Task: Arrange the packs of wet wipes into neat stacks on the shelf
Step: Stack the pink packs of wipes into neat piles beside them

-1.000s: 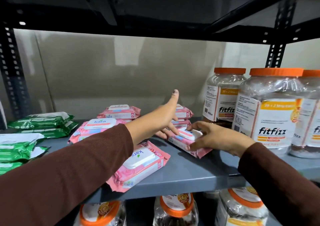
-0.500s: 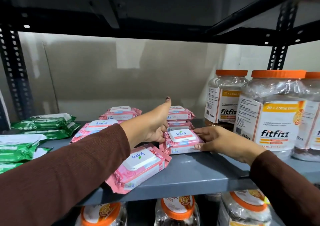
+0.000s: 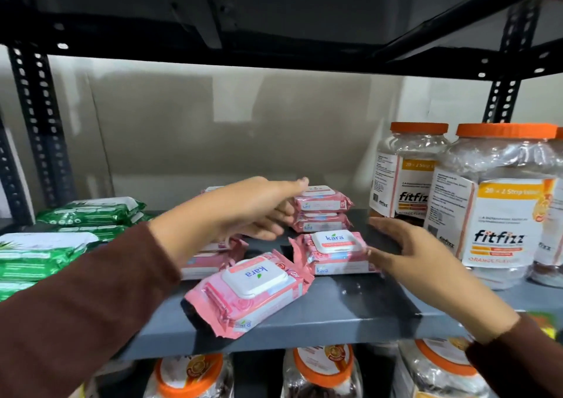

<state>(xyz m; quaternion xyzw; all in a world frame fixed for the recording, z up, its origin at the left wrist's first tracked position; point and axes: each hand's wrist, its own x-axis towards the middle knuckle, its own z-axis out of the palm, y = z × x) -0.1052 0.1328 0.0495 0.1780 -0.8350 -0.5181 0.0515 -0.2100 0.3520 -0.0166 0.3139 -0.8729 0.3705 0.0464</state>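
Note:
Pink wet-wipe packs lie on the grey shelf (image 3: pixel 350 303). A stack of two pink packs (image 3: pixel 320 212) stands at the back. In front of it sits a single pink pack (image 3: pixel 333 251), squared to the shelf edge. Another pink pack (image 3: pixel 253 291) lies askew near the front edge. More pink packs (image 3: pixel 210 259) are partly hidden behind my left arm. My left hand (image 3: pixel 253 209) reaches over toward the back stack, thumb by its top pack, holding nothing. My right hand (image 3: pixel 405 254) is open, fingertips at the right end of the single pack.
Green wipe packs (image 3: pixel 91 215) are piled at the shelf's left end. Clear jars with orange lids (image 3: pixel 502 202) stand on the right. More jars (image 3: pixel 320 370) fill the shelf below. Black slotted uprights and an upper shelf frame the space.
Both hands have let go of the single pink pack, which now rests flat on the shelf. My left hand has shifted toward the back stack; my right hand has drawn back slightly.

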